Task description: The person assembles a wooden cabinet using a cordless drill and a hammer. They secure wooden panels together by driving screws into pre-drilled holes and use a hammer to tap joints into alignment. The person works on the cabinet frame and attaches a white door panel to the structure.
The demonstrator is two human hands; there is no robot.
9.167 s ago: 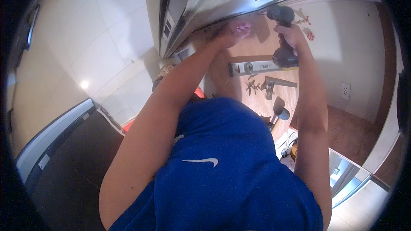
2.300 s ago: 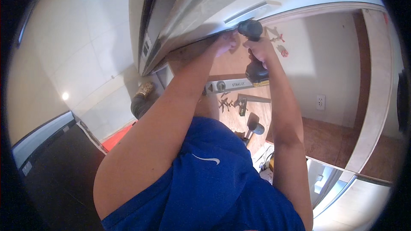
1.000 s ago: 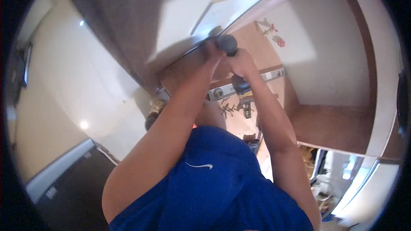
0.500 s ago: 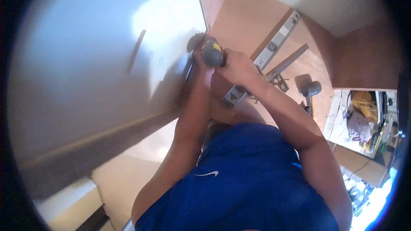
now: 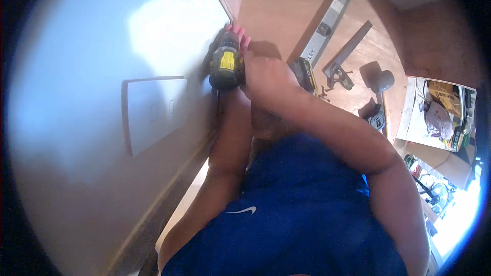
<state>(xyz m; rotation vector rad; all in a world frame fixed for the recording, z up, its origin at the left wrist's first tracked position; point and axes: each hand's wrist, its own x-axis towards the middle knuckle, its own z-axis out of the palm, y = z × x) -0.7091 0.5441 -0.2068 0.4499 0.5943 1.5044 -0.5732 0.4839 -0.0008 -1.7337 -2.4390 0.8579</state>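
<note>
Cordless drill (image 5: 226, 66) is hanging beside the white panel's (image 5: 163, 25) right edge, the right hand (image 5: 271, 79) gripping its handle; the left hand (image 5: 241, 32), its grip hidden, is apparently steadying the nose. Beyond, a level (image 5: 331, 18) is lying on the wooden board (image 5: 276, 5); past its right edge, an open box (image 5: 410, 115) is seemingly holding a yellow item (image 5: 444, 97) and a bag (image 5: 439, 121).

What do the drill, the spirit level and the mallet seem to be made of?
Drill: probably moulded plastic housing, dark and matte, judging by its rounded, dull surface.
Spirit level: likely metal, with a smooth silvery finish along its straight bar.
Mallet: head perhaps rubber, dull grey; the light-brown handle looks wooden.
</note>
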